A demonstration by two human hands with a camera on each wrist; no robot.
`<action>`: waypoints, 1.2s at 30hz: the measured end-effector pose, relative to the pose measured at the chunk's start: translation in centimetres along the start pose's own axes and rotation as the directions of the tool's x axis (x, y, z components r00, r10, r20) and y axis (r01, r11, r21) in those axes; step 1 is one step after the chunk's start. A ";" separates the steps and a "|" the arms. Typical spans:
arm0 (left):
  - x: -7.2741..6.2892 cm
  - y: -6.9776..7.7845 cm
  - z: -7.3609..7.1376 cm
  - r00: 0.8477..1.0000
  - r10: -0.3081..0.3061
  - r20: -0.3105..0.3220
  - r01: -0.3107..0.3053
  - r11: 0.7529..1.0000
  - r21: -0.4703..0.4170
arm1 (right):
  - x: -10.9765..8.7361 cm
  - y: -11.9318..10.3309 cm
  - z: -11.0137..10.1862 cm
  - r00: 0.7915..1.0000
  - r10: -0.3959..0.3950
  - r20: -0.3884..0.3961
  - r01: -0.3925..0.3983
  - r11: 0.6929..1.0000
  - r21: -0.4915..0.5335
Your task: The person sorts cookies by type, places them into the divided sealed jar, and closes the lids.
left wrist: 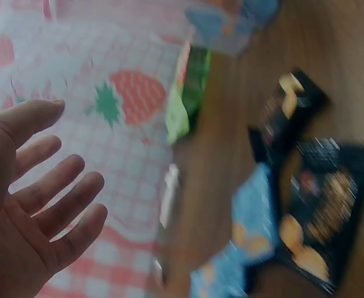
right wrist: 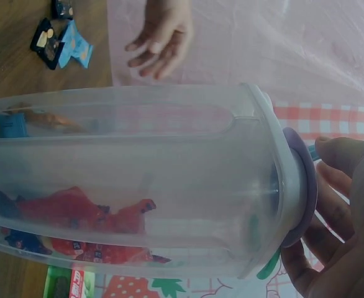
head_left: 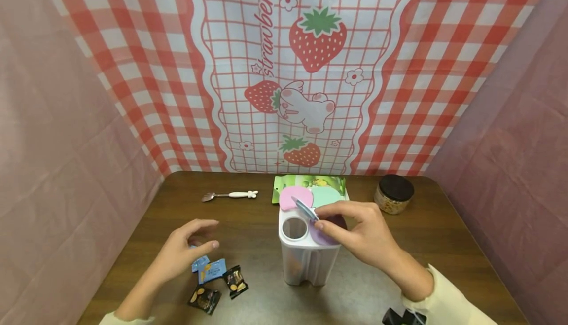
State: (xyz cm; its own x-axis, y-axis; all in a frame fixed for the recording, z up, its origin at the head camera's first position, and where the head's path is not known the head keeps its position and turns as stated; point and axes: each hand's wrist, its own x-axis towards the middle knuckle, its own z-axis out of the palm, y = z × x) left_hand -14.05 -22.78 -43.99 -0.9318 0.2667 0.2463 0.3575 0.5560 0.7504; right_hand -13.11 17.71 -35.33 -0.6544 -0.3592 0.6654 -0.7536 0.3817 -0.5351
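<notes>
A clear plastic storage container [head_left: 306, 266] with a white top stands on the table, one round opening uncovered. Its blue lid [head_left: 304, 208] is tilted up, pinched between thumb and fingers of my right hand [head_left: 366, 234]. The purple lid [head_left: 323, 234], pink lid [head_left: 296, 198] and mint lid [head_left: 326, 195] lie flat. Inside, red packets [right wrist: 76, 214] and a blue packet [right wrist: 11, 125] show through the wall. My left hand [head_left: 182, 248] hovers with loosely bent fingers, holding nothing, above blue snack packets [head_left: 212, 270] and black snack packets [head_left: 235, 280].
Behind the container lies a green bag [head_left: 277, 189]. A spoon with a white handle [head_left: 241, 195] lies at the back left, and a jar with a black lid [head_left: 395, 194] stands at the back right. A black object [head_left: 401, 316] sits by the right sleeve.
</notes>
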 end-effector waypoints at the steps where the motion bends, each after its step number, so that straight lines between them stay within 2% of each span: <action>1: -0.3 -0.6 -0.1 1.000 -0.025 -0.007 0.025 1.000 0.007 | 0.0 0.0 0.0 1.000 -0.008 -0.002 0.008 1.000 -0.001; 7: -1.5 -3.7 -0.5 0.993 -0.117 -0.033 0.118 0.991 0.060 | 0.0 -0.1 0.0 1.000 -0.002 -0.004 0.002 1.000 -0.006; 14: -2.3 -6.6 -0.2 0.992 -0.115 -0.041 0.120 0.985 0.127 | -0.1 0.0 0.0 1.000 -0.003 -0.001 0.003 1.000 0.001; 19: -2.6 -8.2 -0.3 0.987 -0.147 -0.058 0.156 0.967 0.202 | 0.0 0.0 -0.1 1.000 -0.002 0.004 0.002 1.000 0.002; 25: -2.9 -9.3 -0.3 0.978 -0.208 -0.036 0.210 0.946 0.249 | 0.0 -0.1 -0.1 0.999 0.029 0.019 -0.030 1.000 0.007; 32: -2.6 -9.7 0.1 0.986 -0.168 0.010 0.153 0.921 0.358 | 0.0 -0.1 -0.1 1.000 0.027 0.013 -0.027 1.000 -0.005; 36: -2.6 -9.6 0.1 0.984 -0.179 0.016 0.160 0.911 0.380 | -0.1 -0.1 -0.1 0.999 0.038 0.019 -0.038 0.999 -0.006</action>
State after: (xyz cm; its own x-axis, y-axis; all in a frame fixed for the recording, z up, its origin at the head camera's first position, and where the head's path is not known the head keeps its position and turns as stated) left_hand -15.06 -28.67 -51.88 -0.9796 0.1752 0.0980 0.2007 0.8482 0.4901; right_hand -12.99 17.80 -35.28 -0.6833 -0.3605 0.6349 -0.7282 0.3997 -0.5567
